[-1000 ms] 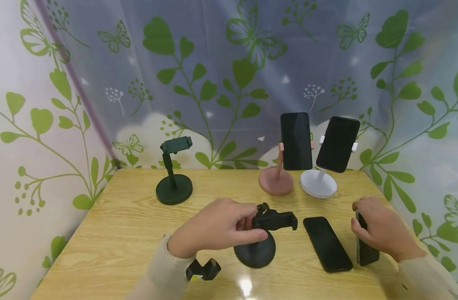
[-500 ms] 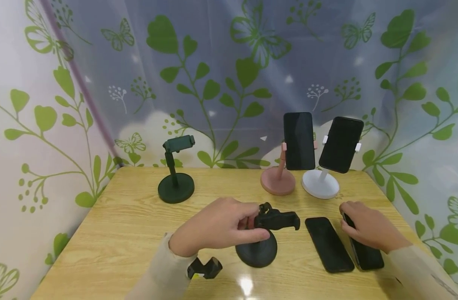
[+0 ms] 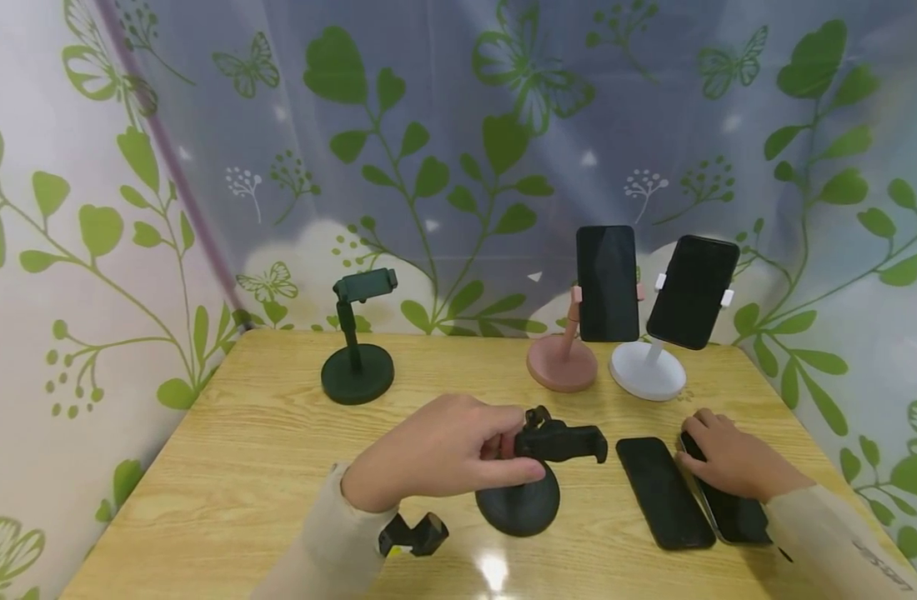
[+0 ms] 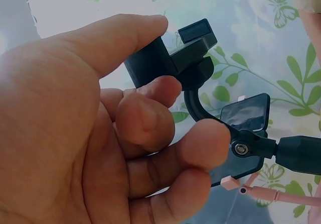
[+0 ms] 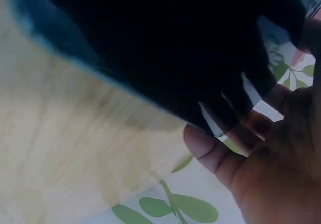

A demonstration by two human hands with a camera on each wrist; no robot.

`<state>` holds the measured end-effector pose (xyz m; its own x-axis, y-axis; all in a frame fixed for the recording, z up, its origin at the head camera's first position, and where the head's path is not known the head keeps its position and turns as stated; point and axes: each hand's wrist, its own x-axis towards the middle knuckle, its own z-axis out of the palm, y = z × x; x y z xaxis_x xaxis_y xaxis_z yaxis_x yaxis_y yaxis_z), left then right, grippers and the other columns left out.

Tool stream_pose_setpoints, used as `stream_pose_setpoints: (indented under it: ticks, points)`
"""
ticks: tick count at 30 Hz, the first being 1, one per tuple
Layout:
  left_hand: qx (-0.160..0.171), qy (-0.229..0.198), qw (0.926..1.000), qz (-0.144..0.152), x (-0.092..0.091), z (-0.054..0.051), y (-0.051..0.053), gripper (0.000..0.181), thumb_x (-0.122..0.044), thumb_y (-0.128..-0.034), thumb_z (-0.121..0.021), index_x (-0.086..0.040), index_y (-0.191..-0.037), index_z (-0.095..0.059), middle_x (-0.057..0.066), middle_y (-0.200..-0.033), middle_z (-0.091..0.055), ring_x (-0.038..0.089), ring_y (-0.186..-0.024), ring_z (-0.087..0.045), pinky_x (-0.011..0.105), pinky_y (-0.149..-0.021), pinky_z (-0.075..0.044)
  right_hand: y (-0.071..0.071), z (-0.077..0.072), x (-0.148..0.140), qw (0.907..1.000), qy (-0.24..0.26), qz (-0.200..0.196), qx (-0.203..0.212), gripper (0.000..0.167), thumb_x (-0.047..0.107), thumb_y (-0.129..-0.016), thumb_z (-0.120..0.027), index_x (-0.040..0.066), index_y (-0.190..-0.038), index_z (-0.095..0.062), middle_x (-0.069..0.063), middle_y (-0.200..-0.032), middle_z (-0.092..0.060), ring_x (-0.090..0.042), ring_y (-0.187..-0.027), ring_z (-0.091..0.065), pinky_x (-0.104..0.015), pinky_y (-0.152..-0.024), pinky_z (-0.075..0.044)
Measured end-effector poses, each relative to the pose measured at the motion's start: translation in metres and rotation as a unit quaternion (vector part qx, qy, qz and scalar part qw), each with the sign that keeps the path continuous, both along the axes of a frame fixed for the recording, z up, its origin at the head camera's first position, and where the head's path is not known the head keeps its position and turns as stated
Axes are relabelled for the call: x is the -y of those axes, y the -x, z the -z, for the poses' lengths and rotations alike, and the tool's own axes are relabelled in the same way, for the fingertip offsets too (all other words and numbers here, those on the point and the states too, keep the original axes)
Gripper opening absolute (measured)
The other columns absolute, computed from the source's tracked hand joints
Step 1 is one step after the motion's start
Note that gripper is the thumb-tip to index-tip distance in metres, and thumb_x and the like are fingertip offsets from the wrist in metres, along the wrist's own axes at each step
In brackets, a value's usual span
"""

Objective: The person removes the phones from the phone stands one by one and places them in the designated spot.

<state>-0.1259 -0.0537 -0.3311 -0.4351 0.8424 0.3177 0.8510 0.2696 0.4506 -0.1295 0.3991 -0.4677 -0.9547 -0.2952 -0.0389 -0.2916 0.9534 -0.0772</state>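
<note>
My left hand (image 3: 458,450) grips the black phone stand (image 3: 559,442) by one end of its clamp, between thumb and fingers. The stand's round base (image 3: 518,504) rests on the table. The left wrist view shows the thumb on the clamp (image 4: 150,66) and the other fingers curled below it. My right hand (image 3: 736,458) lies over the upper end of a black phone (image 3: 736,512), thumb at its left edge and fingers at its far end. That phone lies flat, dark in the right wrist view. Beside it, to its left, lies another black phone (image 3: 664,492).
A pink stand (image 3: 563,364) and a white stand (image 3: 646,372) at the back right each hold an upright phone. A dark green stand (image 3: 357,375) with a bare clamp stands at the back left. Behind the wooden table (image 3: 248,467) hangs a leaf-patterned curtain (image 3: 428,167).
My right hand has moved left and lowered its phone from standing on edge to lying flat beside the other phone. The left hand keeps its grip on the black stand. The view has shifted slightly.
</note>
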Motion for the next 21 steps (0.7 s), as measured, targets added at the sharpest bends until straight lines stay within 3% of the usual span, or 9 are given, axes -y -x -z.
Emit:
stream_pose_setpoints:
  ticks: [5,12,21]
  points:
    - [-0.001,-0.003,1.0,0.002,-0.0002,-0.0001,-0.0003,0.035,-0.047,-0.0987,-0.069,-0.026,-0.076,-0.053,-0.019,-0.063,-0.051,-0.004,-0.053,-0.046,0.017,-0.054,-0.041,0.0003,-0.0028,0.0023,0.9998,0.004,0.005,0.019,0.032,0.039,-0.1,-0.066,0.009,-0.105,-0.057,-0.011,-0.105,-0.052,-0.029,-0.089,-0.053,-0.051,-0.073,-0.049]
    - [0.003,0.002,1.0,-0.003,-0.0004,0.0004,-0.0014,0.036,-0.048,-0.0989,-0.068,-0.026,-0.075,-0.052,-0.018,-0.062,-0.05,-0.003,-0.052,-0.046,0.018,-0.054,-0.04,-0.0023,0.0004,0.0027,0.9999,0.001,0.004,0.011,0.032,0.039,-0.1,-0.067,0.008,-0.106,-0.058,-0.01,-0.104,-0.055,-0.028,-0.088,-0.054,-0.052,-0.074,-0.05]
    - [0.004,0.007,0.9999,-0.009,-0.0001,-0.0013,-0.0028,0.035,-0.049,-0.0985,-0.068,-0.027,-0.076,-0.053,-0.018,-0.063,-0.052,-0.003,-0.053,-0.047,0.018,-0.054,-0.041,-0.004,0.0068,-0.0006,0.9996,0.025,0.009,-0.002,0.035,0.038,-0.104,-0.063,0.005,-0.116,-0.061,-0.016,-0.118,-0.056,-0.038,-0.103,-0.057,-0.058,-0.084,-0.051]
